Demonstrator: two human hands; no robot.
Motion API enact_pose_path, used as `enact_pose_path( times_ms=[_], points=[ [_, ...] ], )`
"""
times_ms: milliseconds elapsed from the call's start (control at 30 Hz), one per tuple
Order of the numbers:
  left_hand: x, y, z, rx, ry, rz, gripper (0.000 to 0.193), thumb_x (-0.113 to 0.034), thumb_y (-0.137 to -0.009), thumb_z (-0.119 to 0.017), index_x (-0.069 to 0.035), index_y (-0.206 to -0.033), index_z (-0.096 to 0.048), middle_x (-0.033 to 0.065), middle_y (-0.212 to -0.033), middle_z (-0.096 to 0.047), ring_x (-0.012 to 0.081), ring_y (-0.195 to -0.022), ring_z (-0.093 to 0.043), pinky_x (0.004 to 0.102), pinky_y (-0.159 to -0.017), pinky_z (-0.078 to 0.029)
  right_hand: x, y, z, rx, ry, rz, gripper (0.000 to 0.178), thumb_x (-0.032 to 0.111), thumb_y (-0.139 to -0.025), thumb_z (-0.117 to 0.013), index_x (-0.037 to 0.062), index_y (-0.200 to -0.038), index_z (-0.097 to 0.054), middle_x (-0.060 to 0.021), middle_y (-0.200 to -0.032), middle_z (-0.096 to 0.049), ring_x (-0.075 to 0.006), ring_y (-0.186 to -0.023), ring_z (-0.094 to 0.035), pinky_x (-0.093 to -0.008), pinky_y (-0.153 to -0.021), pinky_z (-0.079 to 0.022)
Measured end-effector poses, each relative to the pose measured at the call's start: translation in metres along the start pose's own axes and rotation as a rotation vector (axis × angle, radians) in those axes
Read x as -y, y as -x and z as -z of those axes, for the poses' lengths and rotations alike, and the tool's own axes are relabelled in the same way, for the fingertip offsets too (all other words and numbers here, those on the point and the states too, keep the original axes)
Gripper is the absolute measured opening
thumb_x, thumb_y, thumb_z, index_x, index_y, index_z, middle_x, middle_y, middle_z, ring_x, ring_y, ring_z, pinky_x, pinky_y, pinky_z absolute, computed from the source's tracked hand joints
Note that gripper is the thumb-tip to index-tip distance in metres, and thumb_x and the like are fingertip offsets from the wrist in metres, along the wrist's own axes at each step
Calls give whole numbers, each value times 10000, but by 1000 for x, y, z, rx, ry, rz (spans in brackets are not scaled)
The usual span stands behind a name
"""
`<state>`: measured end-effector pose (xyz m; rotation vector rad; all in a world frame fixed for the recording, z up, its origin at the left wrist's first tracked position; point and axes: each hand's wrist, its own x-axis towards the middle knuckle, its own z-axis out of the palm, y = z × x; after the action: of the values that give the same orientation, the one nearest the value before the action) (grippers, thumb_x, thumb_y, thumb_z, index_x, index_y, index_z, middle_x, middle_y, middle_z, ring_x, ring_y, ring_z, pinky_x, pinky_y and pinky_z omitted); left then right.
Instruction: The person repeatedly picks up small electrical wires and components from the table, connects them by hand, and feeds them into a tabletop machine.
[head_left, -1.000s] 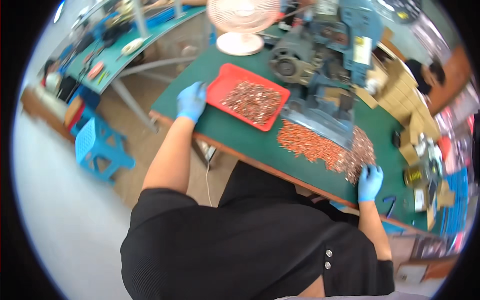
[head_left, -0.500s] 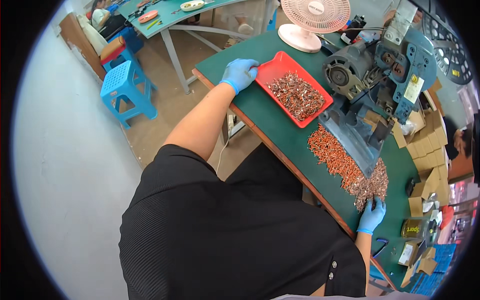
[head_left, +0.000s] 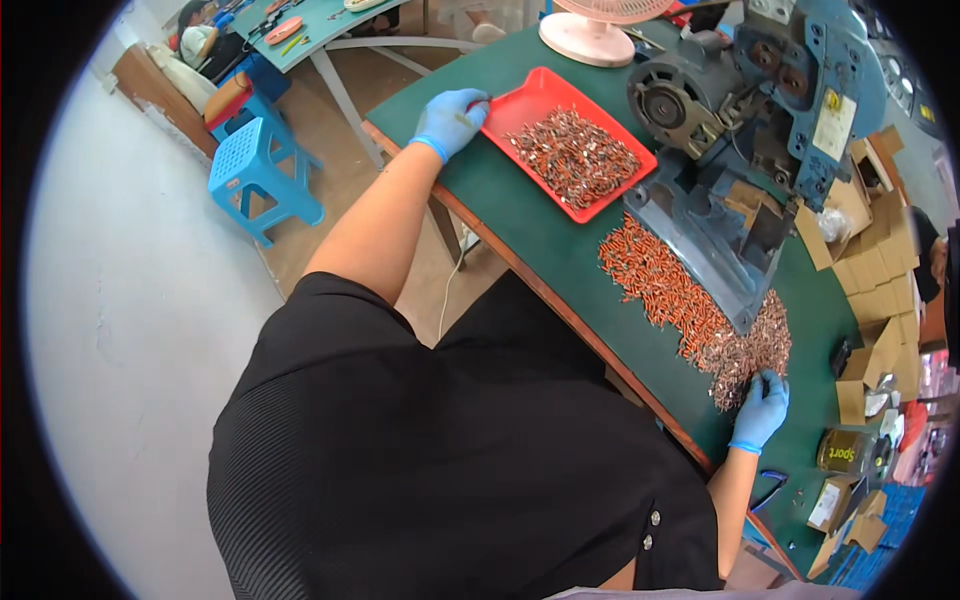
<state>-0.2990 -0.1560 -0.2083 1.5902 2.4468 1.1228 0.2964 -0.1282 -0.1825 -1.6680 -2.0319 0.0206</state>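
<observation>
My left hand, in a blue glove, is closed on the near-left corner of a shallow red tray. A heap of small metal parts with orange-brown pieces fills much of the tray. On the green table to the right, a loose pile of orange parts runs into a paler pile of coppery, silvery parts. My right hand, also gloved in blue, reaches the near edge of that paler pile. Its fingers are bent together at the parts; whatever lies between them is too small to make out.
A grey-blue bench machine stands behind the piles, its base jutting over them. Beyond the tray is a pink fan. Cardboard boxes, a clear jar and blue-handled pliers sit at right. Blue stools stand left.
The whole view has shifted a little. My right hand has moved slightly to the right along the paler pile's edge. My left hand keeps its hold on the tray.
</observation>
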Motion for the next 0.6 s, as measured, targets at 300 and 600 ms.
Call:
enact_pose_path(
  times_ms=[300,600],
  points=[
    [-33,-55,-88,-463,-318,-612,153,-208,-815,-660,-95,-907,-706,123,-861,-675,276,-792,-635,356,-720,-501,-78,-77,-61,-261,-100,135,124,15,-790,-674,10,-907,-632,-122,-860,-651,-241,-787,-637,-302,-735,-505],
    [-285,45,-204,364,-133,-1093,559,-316,-717,-710,-46,-1186,-570,136,-1286,-515,364,-1218,-442,478,-1007,-368,-130,-101,-72,-251,-161,159,174,1,-750,-679,71,-908,-670,-116,-859,-662,-274,-756,-643,-327,-679,-520]
  ],
)
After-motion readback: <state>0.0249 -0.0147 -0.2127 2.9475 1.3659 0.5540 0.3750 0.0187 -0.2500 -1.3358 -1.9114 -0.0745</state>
